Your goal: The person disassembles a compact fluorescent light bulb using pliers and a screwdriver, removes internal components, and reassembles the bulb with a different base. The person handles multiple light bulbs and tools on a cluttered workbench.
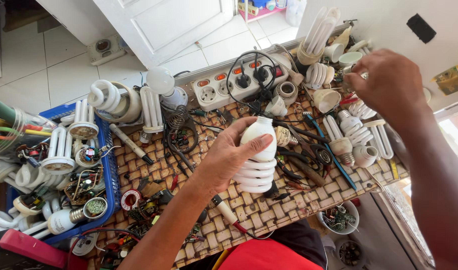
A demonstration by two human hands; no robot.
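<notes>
Gripping a white spiral lamp (258, 159) over the woven worktop (249, 207), the left hand (229, 155) wraps its base — thumb across the front. Farther off, the right hand (391, 82) reaches among loose lamp parts (334, 55) — fingers hidden, grip unclear.

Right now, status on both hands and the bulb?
Left hand grips spiral bulb above woven table. Right hand reaches among loose bulb parts, apparently empty. Tools and wires crowd underneath.

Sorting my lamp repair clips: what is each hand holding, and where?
Left hand grips the white spiral lamp around its base; the right hand holds nothing visible.
</notes>
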